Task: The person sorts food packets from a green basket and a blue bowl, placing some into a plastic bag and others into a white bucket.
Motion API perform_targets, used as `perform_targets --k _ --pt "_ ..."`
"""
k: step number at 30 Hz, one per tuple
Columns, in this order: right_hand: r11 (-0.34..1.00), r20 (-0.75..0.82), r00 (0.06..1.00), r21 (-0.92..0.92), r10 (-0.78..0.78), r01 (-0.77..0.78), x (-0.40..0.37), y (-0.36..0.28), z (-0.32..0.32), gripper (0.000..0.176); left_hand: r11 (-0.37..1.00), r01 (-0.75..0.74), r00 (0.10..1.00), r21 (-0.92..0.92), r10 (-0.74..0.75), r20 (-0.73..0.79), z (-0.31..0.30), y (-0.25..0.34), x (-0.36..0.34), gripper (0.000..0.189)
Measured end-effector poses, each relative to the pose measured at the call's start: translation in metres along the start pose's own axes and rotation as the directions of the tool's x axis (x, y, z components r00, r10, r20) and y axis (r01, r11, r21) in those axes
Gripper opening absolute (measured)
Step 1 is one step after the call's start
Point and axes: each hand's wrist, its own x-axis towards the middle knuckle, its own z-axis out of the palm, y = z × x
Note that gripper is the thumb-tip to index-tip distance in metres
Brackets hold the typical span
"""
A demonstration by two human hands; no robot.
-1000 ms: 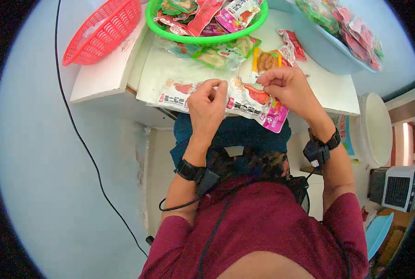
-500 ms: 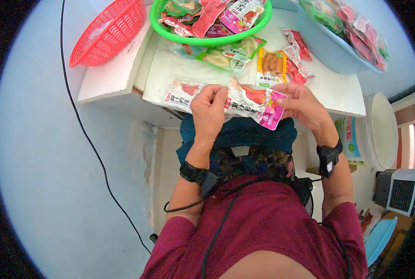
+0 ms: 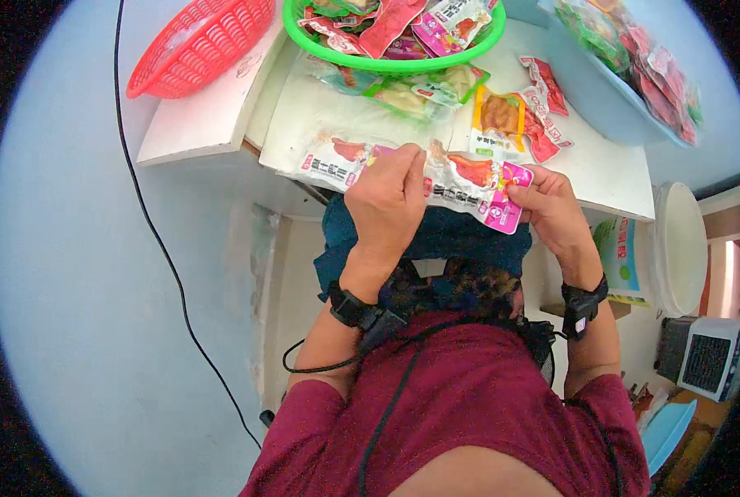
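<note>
My left hand (image 3: pixel 388 197) is closed in a fist, thumb on top, gripping the left end of a white-and-pink snack packet (image 3: pixel 469 178) with red food pictured on it. My right hand (image 3: pixel 554 209) pinches that packet's pink right end between thumb and fingers, so it stretches between both hands over the table's front edge. Left of my left hand lies a similar white snack packet (image 3: pixel 328 163) on the table. Whether the two packets are joined is hidden behind my left fist.
A green basket (image 3: pixel 395 64) of assorted packets stands at the back of the white table (image 3: pixel 614 178). Yellow (image 3: pixel 499 118) and red (image 3: pixel 544 132) packets lie nearer. A red basket (image 3: pixel 200 62) sits left, a blue basin (image 3: pixel 602 103) of packets right. A white bucket (image 3: pixel 681 248) stands below.
My left hand has turned over so its knuckles face up, and its fist covers more of the packets' middle. The view has shifted slightly; my right hand keeps its pinch.
</note>
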Motion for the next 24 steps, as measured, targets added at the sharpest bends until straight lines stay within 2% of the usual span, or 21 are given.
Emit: perform_targets --k 5,8,13,19,22,24 --pt "0.993 0.051 0.999 0.116 0.005 -0.011 0.008 0.0 0.013 0.02 0.981 -0.059 0.995 0.183 0.044 0.085 -0.006 0.023 0.004 0.01" --pt "0.989 0.11 0.994 0.147 -0.02 0.004 0.019 0.003 0.024 0.022 0.978 -0.067 0.991 0.198 0.042 0.129 -0.009 0.024 0.004 0.01" --pt "0.984 0.171 0.985 0.173 0.001 -0.031 0.044 -0.003 0.056 0.023 0.989 -0.069 0.992 0.134 0.054 0.116 -0.009 0.019 0.001 0.011" --pt "0.985 0.205 0.975 0.16 -0.09 0.058 0.098 0.02 0.08 0.023 0.998 -0.017 0.995 0.064 0.01 0.1 -0.01 0.018 0.001 0.011" --pt "0.935 0.104 0.973 0.315 -0.206 0.164 0.1 0.017 0.105 0.025 0.999 0.009 0.994 0.031 -0.012 0.106 -0.011 0.017 0.003 0.012" --pt "0.916 0.079 0.983 0.38 -0.166 0.124 0.108 0.022 0.108 0.027 1.0 0.012 0.995 0.012 -0.013 0.098 -0.01 0.014 0.002 0.013"
